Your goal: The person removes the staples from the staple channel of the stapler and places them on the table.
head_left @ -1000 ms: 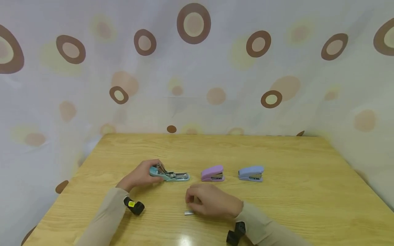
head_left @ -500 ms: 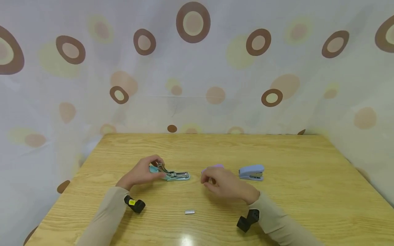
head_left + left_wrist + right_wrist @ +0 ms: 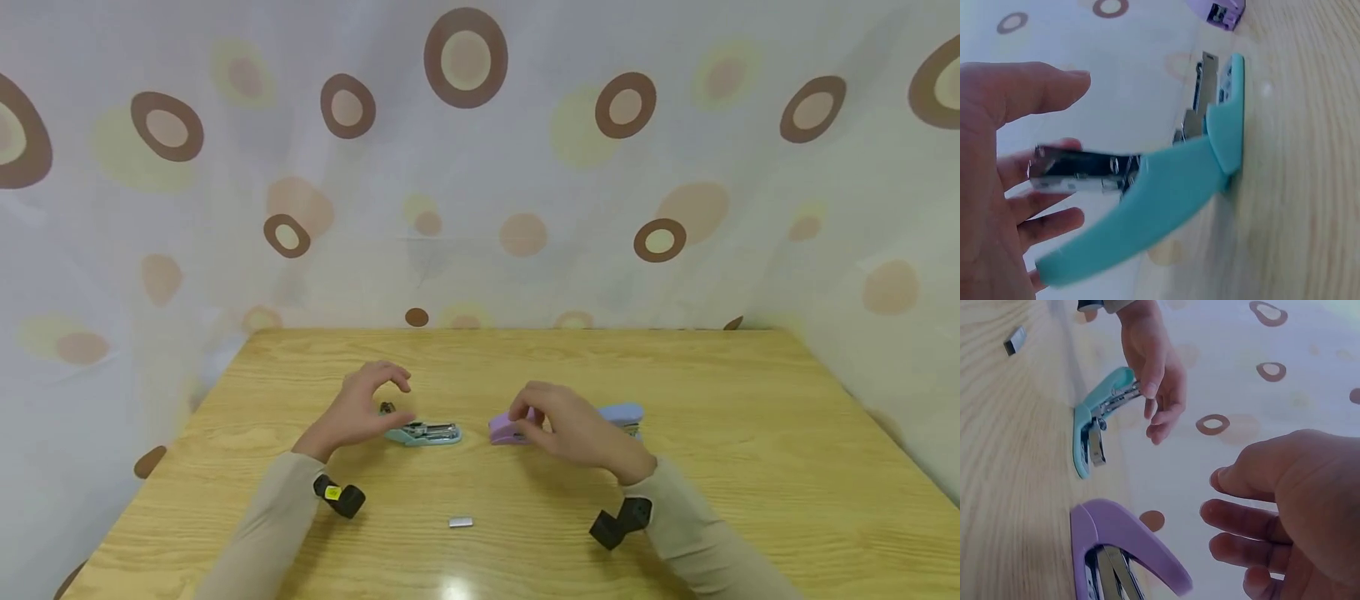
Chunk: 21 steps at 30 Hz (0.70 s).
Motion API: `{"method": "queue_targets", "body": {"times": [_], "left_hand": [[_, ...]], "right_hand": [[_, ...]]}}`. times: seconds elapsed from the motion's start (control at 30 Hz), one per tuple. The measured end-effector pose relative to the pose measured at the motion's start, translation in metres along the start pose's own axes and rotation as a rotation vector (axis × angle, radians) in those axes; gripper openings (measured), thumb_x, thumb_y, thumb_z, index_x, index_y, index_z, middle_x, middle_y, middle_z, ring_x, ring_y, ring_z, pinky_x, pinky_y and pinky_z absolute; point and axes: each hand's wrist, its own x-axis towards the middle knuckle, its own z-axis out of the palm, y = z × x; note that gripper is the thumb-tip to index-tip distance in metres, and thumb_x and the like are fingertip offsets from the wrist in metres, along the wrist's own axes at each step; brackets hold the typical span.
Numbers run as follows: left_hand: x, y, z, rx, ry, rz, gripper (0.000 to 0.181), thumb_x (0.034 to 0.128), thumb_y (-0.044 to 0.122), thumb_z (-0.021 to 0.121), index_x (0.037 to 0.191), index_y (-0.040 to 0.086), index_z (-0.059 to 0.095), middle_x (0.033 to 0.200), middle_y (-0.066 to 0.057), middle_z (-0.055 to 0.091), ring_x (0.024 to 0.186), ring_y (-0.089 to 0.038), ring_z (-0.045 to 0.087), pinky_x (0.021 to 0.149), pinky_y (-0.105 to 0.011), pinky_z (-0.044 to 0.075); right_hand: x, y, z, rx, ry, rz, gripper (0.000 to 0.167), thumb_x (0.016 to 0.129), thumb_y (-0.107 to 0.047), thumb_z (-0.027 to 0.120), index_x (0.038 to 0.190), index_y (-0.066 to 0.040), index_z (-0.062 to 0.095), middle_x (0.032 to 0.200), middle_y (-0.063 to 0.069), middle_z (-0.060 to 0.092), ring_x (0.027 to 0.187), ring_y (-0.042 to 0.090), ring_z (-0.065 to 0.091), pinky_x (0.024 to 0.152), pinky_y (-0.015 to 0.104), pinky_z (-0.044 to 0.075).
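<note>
A teal stapler lies on the table, its top folded back and its metal magazine exposed in the left wrist view. My left hand hovers at its hinge end, thumb and fingers spread and loosely curved around air. Just right of it sits a purple stapler, with a raised top arm in the right wrist view. My right hand is above and beside the purple stapler, fingers bent loosely with nothing between them; in the right wrist view a gap separates them. It partly covers a blue stapler.
A small strip of staples lies near the front of the wooden table. A patterned cloth hangs behind the table and along both sides.
My left hand has let go of the teal stapler and lifted slightly. My right hand has moved from beside the staple strip, up and right, to the purple stapler.
</note>
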Motion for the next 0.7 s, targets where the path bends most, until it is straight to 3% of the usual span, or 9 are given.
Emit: {"method": "queue_targets", "body": {"times": [0.1,0.33,0.53,0.7], "left_hand": [[0.006,0.006,0.002,0.036,0.041,0.036,0.019,0.0811,0.019,0.076,0.093,0.017,0.061,0.122,-0.012,0.061,0.119,-0.035,0.05,0.101,-0.067,0.023],[0.021,0.019,0.006,-0.028,0.133,0.159,0.016,0.0811,0.01,0.075,0.088,0.013,0.061,0.107,-0.009,0.067,0.104,-0.03,0.061,0.093,-0.052,0.045],[0.031,0.033,0.018,-0.034,0.113,0.222,0.015,0.0817,0.009,0.074,0.089,0.01,0.061,0.104,-0.008,0.067,0.101,-0.027,0.062,0.091,-0.047,0.047],[0.036,0.045,0.028,-0.023,0.084,0.231,0.012,0.0847,0.009,0.071,0.092,0.008,0.062,0.098,-0.006,0.065,0.091,-0.022,0.059,0.084,-0.041,0.048]], "right_hand": [[-0.002,0.006,-0.004,-0.016,0.014,0.011,0.005,0.09,-0.004,0.064,0.094,-0.006,0.065,0.091,0.001,0.063,0.074,0.008,0.052,0.064,0.03,0.049],[-0.004,0.019,-0.016,-0.052,0.033,0.083,0.009,0.09,-0.005,0.064,0.099,-0.008,0.064,0.093,0.002,0.063,0.077,0.011,0.054,0.068,0.031,0.05],[-0.008,0.027,-0.021,-0.071,-0.003,0.133,0.016,0.091,-0.008,0.064,0.107,-0.007,0.06,0.101,0.008,0.064,0.082,0.013,0.056,0.073,0.03,0.049],[-0.01,0.03,-0.022,-0.043,-0.035,0.178,0.021,0.092,-0.009,0.063,0.112,-0.004,0.058,0.105,0.012,0.063,0.086,0.019,0.057,0.077,0.036,0.05]]}}
